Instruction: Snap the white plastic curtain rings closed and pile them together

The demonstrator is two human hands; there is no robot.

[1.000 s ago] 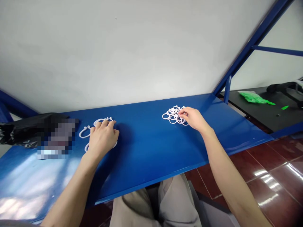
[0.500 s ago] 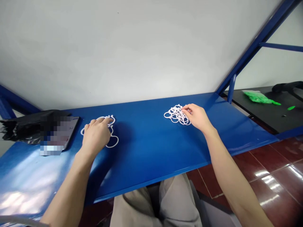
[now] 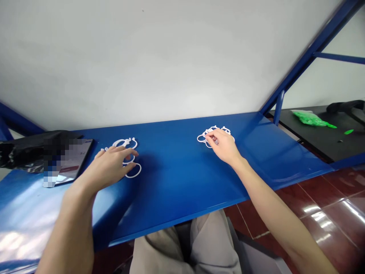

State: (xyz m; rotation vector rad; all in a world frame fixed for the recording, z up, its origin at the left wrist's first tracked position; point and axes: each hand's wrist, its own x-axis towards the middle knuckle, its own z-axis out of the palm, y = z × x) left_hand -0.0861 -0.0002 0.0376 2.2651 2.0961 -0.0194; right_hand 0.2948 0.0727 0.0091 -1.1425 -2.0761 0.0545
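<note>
One left hand, mine: fingers loosely spread over white rings on blue table. One right hand: fingers curled inward at second ring pile; whether gripping any, I cannot tell.

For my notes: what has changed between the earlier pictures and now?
The right hand has moved left across the right pile of white rings. The left hand has shifted left, its thumb spread. Whether either grip took a ring is unclear. The green bag stayed put.
</note>
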